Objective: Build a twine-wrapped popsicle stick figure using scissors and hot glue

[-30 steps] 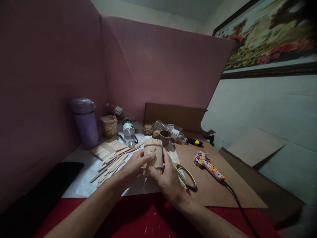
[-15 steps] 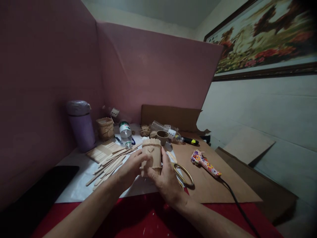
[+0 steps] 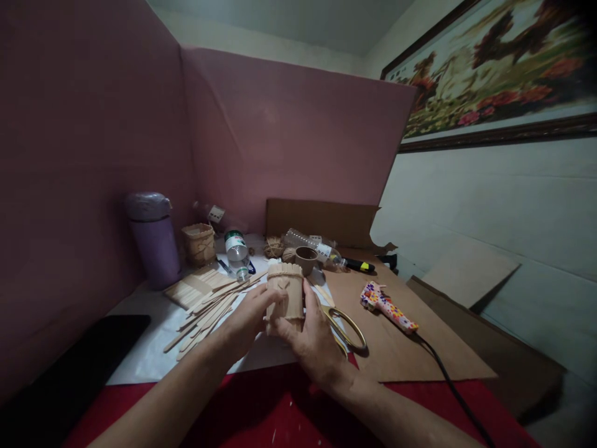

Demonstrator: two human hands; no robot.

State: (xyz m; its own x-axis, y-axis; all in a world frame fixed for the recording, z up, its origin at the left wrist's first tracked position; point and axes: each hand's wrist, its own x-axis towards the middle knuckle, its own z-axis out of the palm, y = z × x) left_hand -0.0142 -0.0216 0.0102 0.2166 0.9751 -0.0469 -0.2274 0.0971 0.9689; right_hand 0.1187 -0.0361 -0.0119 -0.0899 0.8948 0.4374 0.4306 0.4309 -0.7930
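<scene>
A cup covered in upright wooden sticks (image 3: 291, 298) stands upright between my hands, with twine around its upper and lower parts and a small bow shape on its front. My left hand (image 3: 249, 317) holds its left side, fingers across the front. My right hand (image 3: 317, 339) grips the right side, its thumb low on the front. Just right of my right hand lie scissors with gold handles (image 3: 349, 330), their blades partly hidden. Loose wooden sticks (image 3: 208, 317) are spread on white paper left of my left hand.
A purple tumbler (image 3: 156, 249), a stick-covered pot (image 3: 199, 244) and a clear bottle (image 3: 237, 252) stand at the back left. Behind the cup are twine balls (image 3: 273, 247) and a tape roll (image 3: 306, 258). A flower-patterned glue gun (image 3: 388, 308) lies on cardboard (image 3: 420, 358), its cord running forward.
The view has shifted very slightly. Both hands keep the same hold on the cup, and nothing else has visibly moved.
</scene>
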